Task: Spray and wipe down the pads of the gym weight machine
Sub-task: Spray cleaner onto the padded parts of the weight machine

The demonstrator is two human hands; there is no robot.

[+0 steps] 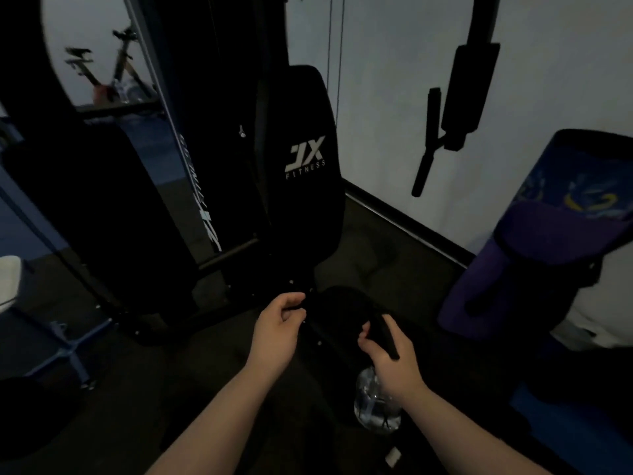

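Backrest pad [305,159] – "JX FITNESS", left hand [279,325] fingers pinch dark cloth [339,303], right hand [390,358] grips spray bottle [375,402].

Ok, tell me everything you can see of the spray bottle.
The spray bottle has a clear, rounded body, plastic by the look of it, with liquid inside and a dark spray head. It hangs roughly upright, low in the frame, beneath the right hand, whose fingers curl round its neck and head. Nothing else visibly touches it.

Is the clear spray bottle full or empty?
Cannot tell how full. The spray bottle is clear and stands below the right hand, but the dim picture shows no liquid line.
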